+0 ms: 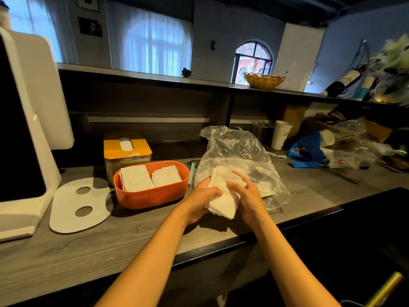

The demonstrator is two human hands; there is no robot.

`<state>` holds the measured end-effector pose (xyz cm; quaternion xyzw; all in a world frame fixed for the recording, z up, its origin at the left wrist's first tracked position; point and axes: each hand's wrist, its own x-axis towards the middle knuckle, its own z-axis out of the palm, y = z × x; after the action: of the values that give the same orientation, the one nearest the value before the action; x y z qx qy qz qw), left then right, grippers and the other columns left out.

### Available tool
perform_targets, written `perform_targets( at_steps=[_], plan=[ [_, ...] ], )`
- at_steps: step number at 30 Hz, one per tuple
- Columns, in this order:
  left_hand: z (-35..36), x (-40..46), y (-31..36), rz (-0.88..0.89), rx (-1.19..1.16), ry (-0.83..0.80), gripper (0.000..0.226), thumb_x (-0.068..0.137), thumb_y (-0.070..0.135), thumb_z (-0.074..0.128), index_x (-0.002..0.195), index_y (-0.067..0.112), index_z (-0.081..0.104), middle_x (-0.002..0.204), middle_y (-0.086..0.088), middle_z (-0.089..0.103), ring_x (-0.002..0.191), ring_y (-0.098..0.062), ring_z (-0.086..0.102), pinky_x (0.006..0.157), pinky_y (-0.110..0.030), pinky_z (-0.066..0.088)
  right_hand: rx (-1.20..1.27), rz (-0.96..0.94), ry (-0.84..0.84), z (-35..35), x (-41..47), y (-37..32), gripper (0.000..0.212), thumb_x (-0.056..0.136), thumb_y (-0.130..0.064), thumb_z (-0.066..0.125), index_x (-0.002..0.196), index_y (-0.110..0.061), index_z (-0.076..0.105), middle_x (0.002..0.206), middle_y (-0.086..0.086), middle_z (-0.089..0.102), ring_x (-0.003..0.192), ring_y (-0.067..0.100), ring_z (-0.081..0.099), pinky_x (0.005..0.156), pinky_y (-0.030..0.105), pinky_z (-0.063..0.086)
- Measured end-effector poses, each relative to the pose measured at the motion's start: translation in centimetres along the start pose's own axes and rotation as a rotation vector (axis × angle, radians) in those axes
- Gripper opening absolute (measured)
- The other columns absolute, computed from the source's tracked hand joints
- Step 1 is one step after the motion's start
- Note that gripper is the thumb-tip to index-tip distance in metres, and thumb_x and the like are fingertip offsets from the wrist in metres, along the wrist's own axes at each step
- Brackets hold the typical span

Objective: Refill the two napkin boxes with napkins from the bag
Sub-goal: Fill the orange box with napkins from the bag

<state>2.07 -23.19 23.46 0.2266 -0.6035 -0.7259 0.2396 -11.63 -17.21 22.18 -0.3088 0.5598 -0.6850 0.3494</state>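
Observation:
A stack of white napkins is held between both hands just above the counter's front part. My left hand grips the stack from the left, fingers curled round it. My right hand holds its right side, fingers fairly straight along the top. Behind them lies the clear plastic bag, crumpled, with more napkins showing inside. The orange napkin box sits to the left with two piles of napkins in it. Behind it stands a yellow-lidded napkin box with a napkin poking through its slot.
A white oval lid with two holes lies on the wooden counter, left of the orange box. A white screen stand fills the far left. Paper cups and more plastic bags clutter the right.

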Motion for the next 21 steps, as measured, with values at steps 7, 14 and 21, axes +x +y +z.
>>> perform_targets(
  at_steps=[7, 14, 21],
  plan=[
    [-3.8, -4.5, -0.4, 0.171, 0.23, 0.368, 0.048, 0.085, 0.014, 0.074, 0.127, 0.027, 0.053, 0.121, 0.006, 0.063, 0.109, -0.012, 0.061, 0.091, -0.038, 0.056, -0.011, -0.072, -0.199, 1.4, -3.3, 1.0, 0.039, 0.087, 0.0, 0.065, 0.123, -0.013, 0.061, 0.115, 0.008, 0.071, 0.107, 0.027, 0.068, 0.089, 0.042, 0.057],
    [-5.4, -8.0, -2.5, 0.311, 0.333, 0.583, 0.034, 0.088, 0.012, 0.069, 0.112, 0.035, 0.058, 0.104, 0.018, 0.063, 0.104, -0.004, 0.061, 0.082, -0.021, 0.051, -0.25, -0.129, -0.304, 5.1, -4.8, 3.1, 0.037, 0.088, -0.01, 0.069, 0.124, -0.013, 0.061, 0.116, 0.003, 0.07, 0.109, 0.017, 0.066, 0.091, 0.034, 0.056],
    [-4.5, -7.3, -3.4, 0.232, 0.355, 0.743, 0.044, 0.095, 0.031, 0.061, 0.136, 0.025, 0.048, 0.129, 0.003, 0.056, 0.117, -0.017, 0.053, 0.097, -0.041, 0.049, -0.247, -0.142, -0.011, 8.8, -5.2, 3.4, 0.035, 0.096, -0.028, 0.059, 0.129, -0.018, 0.052, 0.112, -0.005, 0.057, 0.093, 0.0, 0.054, 0.062, 0.008, 0.046]
  ],
)
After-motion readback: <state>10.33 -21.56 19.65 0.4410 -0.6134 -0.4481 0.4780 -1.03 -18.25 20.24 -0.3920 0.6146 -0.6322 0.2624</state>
